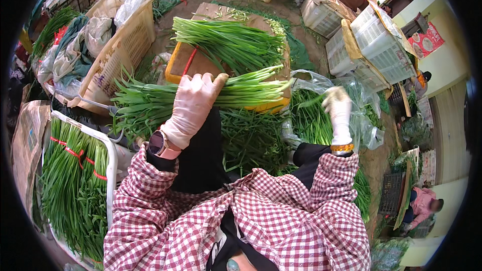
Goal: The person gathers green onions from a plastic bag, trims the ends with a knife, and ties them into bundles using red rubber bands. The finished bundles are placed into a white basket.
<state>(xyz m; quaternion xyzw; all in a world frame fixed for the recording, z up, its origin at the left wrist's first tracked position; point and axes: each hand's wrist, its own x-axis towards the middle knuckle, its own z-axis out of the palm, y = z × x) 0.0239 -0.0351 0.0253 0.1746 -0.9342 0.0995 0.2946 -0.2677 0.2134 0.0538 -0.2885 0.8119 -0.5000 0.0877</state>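
My left hand [190, 103], in a pale glove, is wrapped round a bunch of garlic chives [253, 89]. Its pale stalk ends point right and the green leaf ends spread left. The bunch lies across the near edge of a yellow-sided block with a brown top [171, 68]. Farther back on that block rests another bunch of chives [231, 42], with a red tie [190, 61] near it. My gloved right hand [337, 104] is above a heap of loose chives [310, 123] on plastic. Its fingers are curled and slightly blurred, with a green chive stalk [312, 102] sticking out leftward.
At lower left a white basket [111, 170] holds chives bound with red ties. A beige crate [135, 35] with cloths and plastic stands behind it. White crates [374, 40] are stacked at far right. Loose leaves [253, 138] lie before me. Other people [424, 206] sit farther off.
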